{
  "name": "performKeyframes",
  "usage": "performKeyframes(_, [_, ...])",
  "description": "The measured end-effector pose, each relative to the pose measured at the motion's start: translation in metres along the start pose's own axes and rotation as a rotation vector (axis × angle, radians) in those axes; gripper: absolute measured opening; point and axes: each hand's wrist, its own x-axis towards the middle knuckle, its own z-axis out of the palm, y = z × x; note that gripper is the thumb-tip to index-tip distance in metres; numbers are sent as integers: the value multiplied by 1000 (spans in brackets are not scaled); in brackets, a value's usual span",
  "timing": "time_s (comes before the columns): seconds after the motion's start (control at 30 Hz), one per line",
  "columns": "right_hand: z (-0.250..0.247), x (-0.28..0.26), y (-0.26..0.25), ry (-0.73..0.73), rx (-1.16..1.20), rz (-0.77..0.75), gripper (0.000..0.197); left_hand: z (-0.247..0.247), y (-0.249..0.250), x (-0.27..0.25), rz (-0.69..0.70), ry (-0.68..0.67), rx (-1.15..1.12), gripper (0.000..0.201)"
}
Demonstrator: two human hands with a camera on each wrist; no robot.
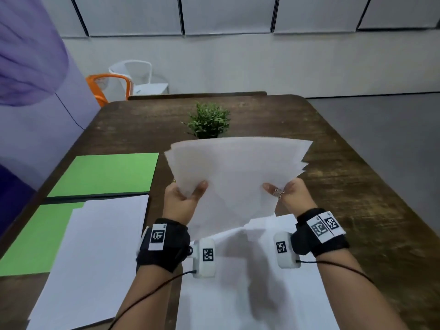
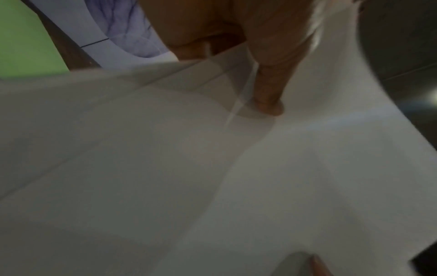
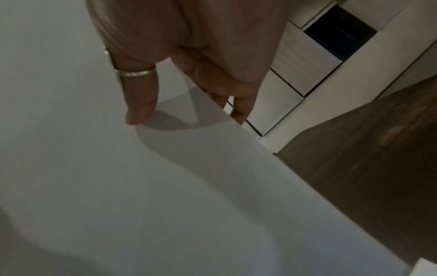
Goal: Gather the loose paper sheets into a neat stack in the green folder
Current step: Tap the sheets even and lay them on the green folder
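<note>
Now | left hand (image 1: 184, 198) pinches held sheets (image 1: 238, 172) | right hand (image 1: 289, 195) pinches their opposite edge | green folder (image 1: 104, 173) open on table (image 1: 345, 163), paper inside

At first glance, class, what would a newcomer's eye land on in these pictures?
First, the fan of white sheets held up at the centre, its far edges uneven, pinched by the left hand and the right hand. Next, the open green folder on the table's left side, with paper already on its near half. Behind the sheets stands a small green plant.
</note>
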Motion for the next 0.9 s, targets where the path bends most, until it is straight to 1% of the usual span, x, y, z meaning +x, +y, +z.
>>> performKeyframes(0.03, [2,0,2,1,29,11,12,0,0,-2,1,14,32,13])
performKeyframes(0.07, [5,-1,4,-18,67,17,13,1,-1,-3,8,20,69,14])
performKeyframes(0.13, [13,-4,9,-46,69,44,21,4,-5,-9,17,21,123,18])
performKeyframes(0.2, [20,-4,16,-13,39,14,22,9,-4,-13,44,39,161,20])
performKeyframes(0.3, [27,-3,11,87,84,-30,20,15,7,-14,133,148,233,22])
performKeyframes(0.37, [27,-3,2,98,135,-62,25,17,16,-13,152,179,170,26])
performKeyframes(0.43, [24,-5,-6,76,172,-88,36,17,21,-14,140,144,84,33])
performKeyframes(0.5, [19,-6,-9,66,187,-94,42,14,19,-13,113,111,69,41])
performKeyframes(0.53, [17,-6,-8,63,174,-106,44,12,16,-13,98,97,61,42])
performKeyframes(0.6, [18,-6,-8,51,135,-128,42,10,14,-13,103,72,87,32])
performKeyframes(0.67, [21,-1,-10,71,142,-108,37,12,19,-13,139,49,117,21])
performKeyframes(0.7, [22,0,-14,85,157,-93,35,12,22,-11,157,44,116,18])
performKeyframes(0.8, [23,-1,-28,109,215,-106,31,12,34,-8,217,56,108,16])
performKeyframes(0.83, [22,-2,-33,94,234,-127,33,12,37,-7,229,57,89,15])
performKeyframes(0.9, [19,-5,-36,24,201,-154,39,9,36,-8,244,55,92,23])
